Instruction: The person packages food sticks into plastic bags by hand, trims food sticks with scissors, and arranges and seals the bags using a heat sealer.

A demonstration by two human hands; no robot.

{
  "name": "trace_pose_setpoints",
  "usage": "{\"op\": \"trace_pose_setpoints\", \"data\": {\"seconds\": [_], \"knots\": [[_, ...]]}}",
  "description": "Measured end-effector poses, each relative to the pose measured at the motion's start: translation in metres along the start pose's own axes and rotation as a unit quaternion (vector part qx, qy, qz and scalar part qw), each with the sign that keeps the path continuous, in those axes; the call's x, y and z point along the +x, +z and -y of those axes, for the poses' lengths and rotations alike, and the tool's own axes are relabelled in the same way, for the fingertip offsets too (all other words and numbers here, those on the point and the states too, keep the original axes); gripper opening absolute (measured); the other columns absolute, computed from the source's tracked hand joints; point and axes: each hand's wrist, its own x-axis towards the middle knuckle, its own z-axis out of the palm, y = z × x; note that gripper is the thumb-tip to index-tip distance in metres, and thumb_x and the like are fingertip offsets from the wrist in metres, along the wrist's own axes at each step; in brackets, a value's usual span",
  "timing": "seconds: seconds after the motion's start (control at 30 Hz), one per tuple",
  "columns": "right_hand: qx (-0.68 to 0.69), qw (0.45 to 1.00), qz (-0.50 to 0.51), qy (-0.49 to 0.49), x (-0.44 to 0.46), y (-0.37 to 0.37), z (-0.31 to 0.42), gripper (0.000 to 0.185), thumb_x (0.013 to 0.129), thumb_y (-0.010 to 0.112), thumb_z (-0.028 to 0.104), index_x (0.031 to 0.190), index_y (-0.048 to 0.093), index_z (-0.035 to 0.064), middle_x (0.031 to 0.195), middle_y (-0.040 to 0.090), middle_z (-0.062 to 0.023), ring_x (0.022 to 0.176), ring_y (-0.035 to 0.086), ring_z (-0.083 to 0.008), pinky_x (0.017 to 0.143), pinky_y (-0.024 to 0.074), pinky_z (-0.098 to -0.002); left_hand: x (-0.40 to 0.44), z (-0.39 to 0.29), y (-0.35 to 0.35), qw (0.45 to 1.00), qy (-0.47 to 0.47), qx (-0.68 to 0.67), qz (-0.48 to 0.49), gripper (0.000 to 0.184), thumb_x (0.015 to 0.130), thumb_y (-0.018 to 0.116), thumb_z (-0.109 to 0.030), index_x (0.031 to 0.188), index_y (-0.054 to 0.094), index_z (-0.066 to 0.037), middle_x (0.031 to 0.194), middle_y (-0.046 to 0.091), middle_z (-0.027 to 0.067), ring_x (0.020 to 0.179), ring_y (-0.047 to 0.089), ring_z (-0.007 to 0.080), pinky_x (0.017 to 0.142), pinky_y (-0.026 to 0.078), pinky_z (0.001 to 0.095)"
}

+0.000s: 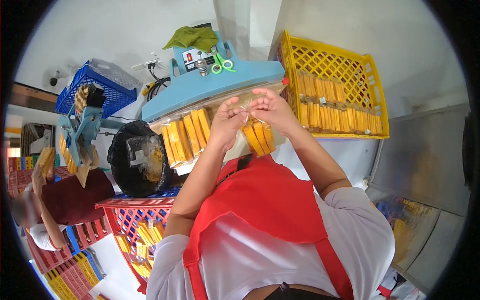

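Note:
A clear plastic bag of yellow-orange sticks hangs upright in front of the red apron. My left hand pinches one side of its gathered top between thumb and fingers. My right hand pinches the other side, with its remaining fingers curled outward. Just beyond both hands is a light-blue bag sealer. More filled bags of sticks lie along the sealer's front edge, to the left of my left hand.
Rows of filled bags stand in a yellow crate at right. Green scissors and a green cloth rest on the sealer. At left are a black-lined bin, a red crate with packs, a blue crate and another person.

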Motion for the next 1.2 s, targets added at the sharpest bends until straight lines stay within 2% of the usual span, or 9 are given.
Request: {"op": "trace_pose_setpoints", "data": {"seconds": [0.07,0.27,0.57,0.77,0.87,0.93,1.07,1.17,1.2], "knots": [[-0.042,0.998,-0.048,0.007,0.001,-0.001,0.001,0.045,0.069,0.057,-0.008,0.111,0.042,0.0015,0.085,0.055,-0.0066,0.078,0.053,-0.01,0.069,0.0439,-0.0211,0.001,0.0,-0.001,1.0,-0.003,-0.015,0.004,0.041,0.076,0.054,0.006,0.112,0.038,-0.005,0.086,0.056,0.0098,0.076,0.055,0.0132,0.063,0.045,0.0221],[0.007,0.997,-0.072,0.015,-0.002,-0.011,-0.006,0.038,0.071,0.055,-0.007,0.106,0.044,0.0002,0.082,0.056,-0.0064,0.076,0.054,-0.0101,0.067,0.0436,-0.0212,-0.001,-0.003,-0.003,0.995,-0.047,0.061,-0.069,0.038,0.078,0.053,0.005,0.112,0.037,-0.002,0.088,0.055,0.0117,0.078,0.055,0.0155,0.066,0.047,0.023],[0.004,0.997,-0.07,-0.015,0.0,-0.006,-0.008,0.033,0.074,0.053,-0.006,0.105,0.043,0.0,0.081,0.055,-0.006,0.072,0.053,-0.0096,0.064,0.0433,-0.0205,0.002,-0.002,-0.002,0.995,-0.045,-0.063,-0.055,0.04,0.077,0.053,0.005,0.114,0.037,0.001,0.09,0.053,0.0123,0.077,0.056,0.0163,0.068,0.048,0.0216],[0.01,0.997,-0.076,-0.007,0.001,0.001,-0.009,0.027,0.074,0.053,-0.006,0.099,0.044,0.0009,0.08,0.056,-0.0051,0.07,0.053,-0.009,0.062,0.0427,-0.0198,-0.004,-0.004,-0.001,0.995,-0.022,0.036,-0.086,0.04,0.079,0.053,0.002,0.116,0.036,0.002,0.086,0.055,0.0106,0.076,0.055,0.0135,0.063,0.046,0.0204],[0.009,0.997,-0.06,-0.036,0.003,-0.002,-0.017,0.019,0.073,0.054,-0.005,0.09,0.048,0.0012,0.078,0.056,-0.0047,0.07,0.053,-0.0086,0.063,0.0423,-0.0197,-0.003,-0.001,-0.001,0.992,0.021,0.117,-0.053,0.032,0.079,0.053,0.002,0.108,0.039,-0.001,0.083,0.056,0.0099,0.077,0.056,0.0148,0.067,0.047,0.0213],[-0.002,0.997,-0.059,-0.046,0.003,-0.002,-0.021,0.013,0.074,0.054,-0.005,0.086,0.051,0.0004,0.078,0.056,-0.0046,0.071,0.053,-0.0083,0.064,0.0423,-0.0195,-0.004,-0.001,0.0,0.99,0.019,0.093,-0.101,0.029,0.079,0.052,0.002,0.105,0.04,-0.003,0.083,0.057,0.0089,0.077,0.056,0.0141,0.067,0.047,0.0222],[-0.08,0.994,-0.062,-0.046,0.002,0.001,-0.019,0.008,0.074,0.055,0.003,0.081,0.059,-0.0012,0.075,0.059,-0.0029,0.07,0.053,-0.0074,0.064,0.042,-0.0201,-0.002,0.008,-0.011,0.995,0.032,-0.016,-0.095,0.014,0.08,0.05,0.002,0.092,0.046,-0.005,0.083,0.057,0.0082,0.076,0.056,0.0146,0.069,0.046,0.0232],[-0.115,0.99,-0.077,-0.011,0.002,0.003,-0.015,0.012,0.077,0.054,-0.001,0.087,0.061,-0.0024,0.08,0.06,-0.0034,0.073,0.054,-0.0074,0.067,0.0427,-0.019,-0.004,0.009,-0.015,0.997,0.051,0.014,-0.061,0.008,0.082,0.051,0.0,0.088,0.055,-0.003,0.087,0.058,0.0071,0.079,0.056,0.0177,0.072,0.046,0.0257],[-0.113,0.99,-0.077,-0.011,0.002,0.003,-0.016,0.012,0.077,0.054,-0.001,0.087,0.061,-0.0024,0.08,0.06,-0.0034,0.073,0.054,-0.0074,0.067,0.0427,-0.019,-0.006,0.006,-0.013,0.98,0.093,0.172,-0.047,0.01,0.081,0.052,-0.002,0.09,0.058,-0.003,0.089,0.058,0.0064,0.082,0.056,0.0177,0.073,0.045,0.0256]]}}
